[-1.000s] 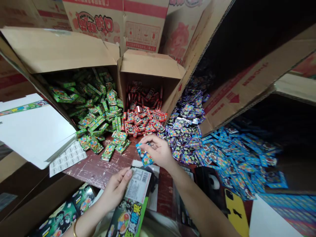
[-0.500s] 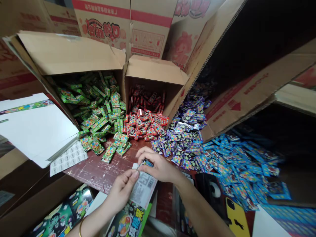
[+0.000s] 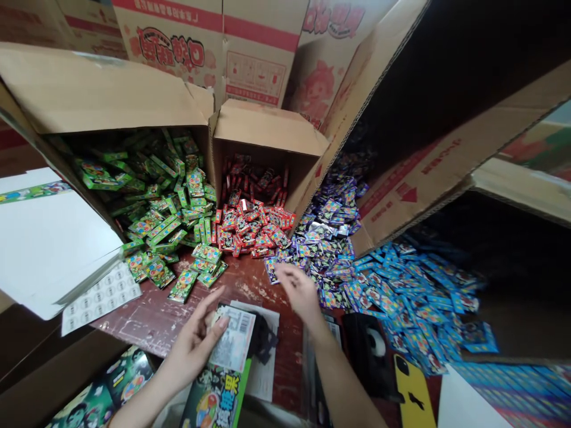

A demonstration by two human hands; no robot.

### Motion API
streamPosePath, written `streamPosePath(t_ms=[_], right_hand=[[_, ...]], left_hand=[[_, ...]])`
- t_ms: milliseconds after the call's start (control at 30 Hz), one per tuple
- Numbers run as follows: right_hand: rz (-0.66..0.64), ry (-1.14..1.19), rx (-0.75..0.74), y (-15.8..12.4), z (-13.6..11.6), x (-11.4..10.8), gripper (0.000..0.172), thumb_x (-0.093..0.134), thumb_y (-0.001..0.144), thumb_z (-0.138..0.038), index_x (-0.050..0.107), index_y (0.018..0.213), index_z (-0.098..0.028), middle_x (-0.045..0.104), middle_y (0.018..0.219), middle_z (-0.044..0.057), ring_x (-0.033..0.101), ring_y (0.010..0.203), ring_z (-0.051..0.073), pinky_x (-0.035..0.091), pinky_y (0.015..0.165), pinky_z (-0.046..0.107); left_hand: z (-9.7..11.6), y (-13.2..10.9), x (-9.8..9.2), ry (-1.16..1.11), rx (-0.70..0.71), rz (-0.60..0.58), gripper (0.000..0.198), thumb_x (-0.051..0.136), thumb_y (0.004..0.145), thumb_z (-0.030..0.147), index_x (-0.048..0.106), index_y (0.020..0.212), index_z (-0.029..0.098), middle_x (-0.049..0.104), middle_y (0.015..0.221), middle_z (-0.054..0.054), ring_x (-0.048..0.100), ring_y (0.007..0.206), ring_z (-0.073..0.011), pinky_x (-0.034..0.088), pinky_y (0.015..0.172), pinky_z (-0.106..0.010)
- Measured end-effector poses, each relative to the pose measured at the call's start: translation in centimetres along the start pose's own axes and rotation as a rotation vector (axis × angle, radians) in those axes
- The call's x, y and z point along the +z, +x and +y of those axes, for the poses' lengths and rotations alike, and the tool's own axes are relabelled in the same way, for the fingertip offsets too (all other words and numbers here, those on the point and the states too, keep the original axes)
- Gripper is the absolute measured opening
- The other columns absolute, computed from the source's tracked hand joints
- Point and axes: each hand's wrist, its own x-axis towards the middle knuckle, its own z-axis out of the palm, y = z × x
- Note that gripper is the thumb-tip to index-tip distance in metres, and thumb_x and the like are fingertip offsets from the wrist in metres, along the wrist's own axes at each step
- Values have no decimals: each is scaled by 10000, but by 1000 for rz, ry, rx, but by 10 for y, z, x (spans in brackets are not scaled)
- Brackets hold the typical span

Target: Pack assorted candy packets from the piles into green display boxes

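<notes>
- Box (image 3: 216, 392), dark and green with a pale label (image 3: 234, 342), sits tilted at the table's (image 3: 151, 315) near side, next to the left hand (image 3: 194, 336).
- Left hand: thumb on label edge, forefinger pointing clear; lower fingers partly hidden, can't tell if they grip.
- Right hand (image 3: 303, 297): fingertips at a purple packet (image 3: 270, 270), can't tell if pinching.
- Heaps behind, left to right: green packets (image 3: 156, 226), red packets (image 3: 254, 226), purple, blue packets (image 3: 414, 291).
</notes>
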Motion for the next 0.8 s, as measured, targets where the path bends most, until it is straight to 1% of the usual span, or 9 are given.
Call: streamPosePath(t_ms=[67,167,233,300,400,500,600,767,800], right_hand=[[83,-60,59,20,16,-13,329,703,745,-232,635,1066,-215,601,1118,116,508,1153,294,397,988,479],[99,-90,86,41,29,-25,541,754,608,-93,596,1117,-182,586,1083,123,446,1197,329,284,1050,516],[75,-73,82,46,30,-26,541,749,586,-73,587,1092,-178,600,999,98,497,1131,318,314,1025,501],[29,-14,62,44,24,-25,454,702,676,-146,547,1101,-186,608,911,61,583,979,263,425,922,438],[-57,123,13,31,-1,-18,276,585,813,-305,507,1060,-210,600,818,16,615,747,176,504,712,311],[-164,366,-89,16,-39,-8,231,627,790,-401,539,899,-217,575,751,-5,571,640,133,481,603,247],[-239,478,-141,7,-73,-1,206,668,769,-381,570,842,-215,537,676,-26,513,562,110,438,521,221],[-78,438,-223,8,-96,0,141,631,822,-353,583,882,-235,577,701,-12,535,579,130,445,520,242],[-99,416,-263,8,-98,0,113,613,837,-345,587,862,-238,594,723,-4,551,601,137,455,538,249]], left_hand=[[0,5,-2,22,2,-19,518,660,815,367,430,1255,220,649,854,-18,630,778,-167,513,712,-265],[-5,9,-2,-26,-27,-33,538,694,785,347,342,1180,254,645,852,-1,637,699,-158,523,627,-265],[-10,9,1,-38,-32,6,568,724,758,334,299,1130,272,631,836,22,627,681,-150,515,613,-257],[-14,7,3,-8,-31,38,531,722,758,335,301,1075,272,595,800,46,602,677,-136,494,615,-241],[-11,6,6,91,-5,34,411,692,778,355,344,972,255,513,771,62,537,651,-116,444,588,-213],[-1,8,7,179,24,-69,331,666,795,356,375,905,243,439,744,68,468,640,-110,400,571,-204],[7,9,10,212,35,-127,303,645,813,353,373,891,246,413,743,65,430,651,-116,373,579,-209],[1,4,12,348,77,-76,287,634,831,346,385,933,245,387,747,57,419,691,-134,346,625,-228],[-1,3,12,356,76,-77,284,625,839,352,387,949,245,393,751,55,426,699,-138,347,632,-232]])
